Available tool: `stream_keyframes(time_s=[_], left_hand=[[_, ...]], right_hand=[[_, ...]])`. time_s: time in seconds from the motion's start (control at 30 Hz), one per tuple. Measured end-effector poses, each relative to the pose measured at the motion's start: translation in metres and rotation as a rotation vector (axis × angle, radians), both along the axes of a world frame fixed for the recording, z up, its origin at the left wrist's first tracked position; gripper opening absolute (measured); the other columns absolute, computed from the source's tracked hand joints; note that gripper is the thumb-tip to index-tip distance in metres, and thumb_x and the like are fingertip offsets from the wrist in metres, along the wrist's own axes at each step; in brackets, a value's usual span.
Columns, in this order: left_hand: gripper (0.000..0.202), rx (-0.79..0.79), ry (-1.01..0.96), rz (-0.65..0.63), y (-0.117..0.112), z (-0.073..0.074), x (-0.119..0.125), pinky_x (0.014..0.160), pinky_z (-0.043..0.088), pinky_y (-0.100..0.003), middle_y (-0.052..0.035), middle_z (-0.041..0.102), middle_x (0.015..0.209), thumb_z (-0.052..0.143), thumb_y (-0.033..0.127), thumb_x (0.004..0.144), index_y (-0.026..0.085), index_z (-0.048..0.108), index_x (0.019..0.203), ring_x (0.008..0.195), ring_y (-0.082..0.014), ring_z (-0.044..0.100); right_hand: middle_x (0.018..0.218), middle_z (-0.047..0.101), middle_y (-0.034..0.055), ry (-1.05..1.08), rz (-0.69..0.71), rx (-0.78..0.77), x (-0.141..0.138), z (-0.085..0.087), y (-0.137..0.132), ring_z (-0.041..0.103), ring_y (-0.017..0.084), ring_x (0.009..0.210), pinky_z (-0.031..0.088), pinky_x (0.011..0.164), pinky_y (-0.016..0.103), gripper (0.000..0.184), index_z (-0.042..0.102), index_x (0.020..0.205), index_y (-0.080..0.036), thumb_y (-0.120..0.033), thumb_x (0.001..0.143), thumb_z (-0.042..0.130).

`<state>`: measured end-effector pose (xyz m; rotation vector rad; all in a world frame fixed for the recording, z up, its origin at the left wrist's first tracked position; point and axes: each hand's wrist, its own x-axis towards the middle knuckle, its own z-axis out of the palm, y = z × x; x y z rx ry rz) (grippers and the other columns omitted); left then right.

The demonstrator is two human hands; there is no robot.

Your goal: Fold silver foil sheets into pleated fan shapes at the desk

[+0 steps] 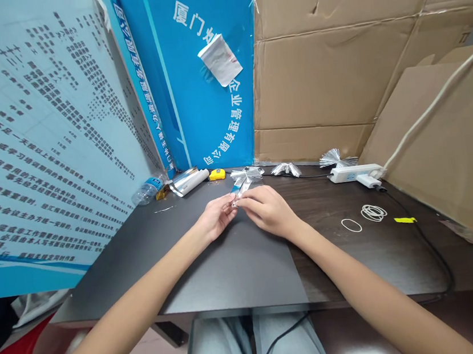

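My left hand (216, 216) and my right hand (267, 209) meet over the dark table (213, 271), fingers pinched together on a small folded strip of silver foil (238, 188) that sticks up between them. Just behind the hands lies a finished silver foil bow (248, 174). Two more foil pieces, a bow (286, 168) and a fan (336, 158), lie further right along the back edge.
A roll of silver foil (189, 181), a plastic water bottle (148, 190) and a yellow tape measure (218, 174) sit at the back left. A white power strip (354, 172), white rubber bands (372, 212) and a yellow scrap (404, 219) lie right. Printed boards and cardboard wall the desk.
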<state>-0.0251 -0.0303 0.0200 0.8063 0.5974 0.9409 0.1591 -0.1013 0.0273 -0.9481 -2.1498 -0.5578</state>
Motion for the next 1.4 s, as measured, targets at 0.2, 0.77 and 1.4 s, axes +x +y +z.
stream_keyframes(time_s=[0.2,0.77,1.4], left_hand=[[0.017,0.066,0.026,-0.038,0.001,-0.005,-0.002,0.065,0.053,-0.017,-0.0009,0.068,0.073,0.088,0.020,0.079,0.011,0.075,0.087,0.063,-0.0065,0.060],[0.030,0.129,-0.002,-0.081,-0.007,-0.002,0.000,0.084,0.055,-0.021,-0.0056,0.076,0.099,0.094,0.023,0.074,0.013,0.078,0.098,0.086,-0.0111,0.069],[0.025,0.230,0.058,-0.102,-0.007,-0.006,-0.001,0.084,0.053,-0.025,-0.0070,0.074,0.087,0.092,0.027,0.075,0.011,0.079,0.090,0.082,-0.0124,0.066]], right_hand=[[0.118,0.074,0.0088,0.020,-0.012,0.003,0.002,-0.001,0.001,0.067,0.023,0.107,0.047,0.089,0.037,0.023,0.074,0.116,-0.026,-0.018,0.102,0.058],[0.093,0.074,0.0088,0.003,-0.124,0.053,0.009,-0.010,0.008,0.064,0.021,0.084,0.043,0.078,0.035,0.025,0.077,0.105,-0.022,-0.020,0.103,0.052],[0.094,0.078,0.0051,1.054,0.243,-0.655,-0.012,-0.016,0.011,0.072,0.023,0.090,0.057,0.091,0.038,0.025,0.079,0.087,-0.024,-0.048,0.080,0.083]])
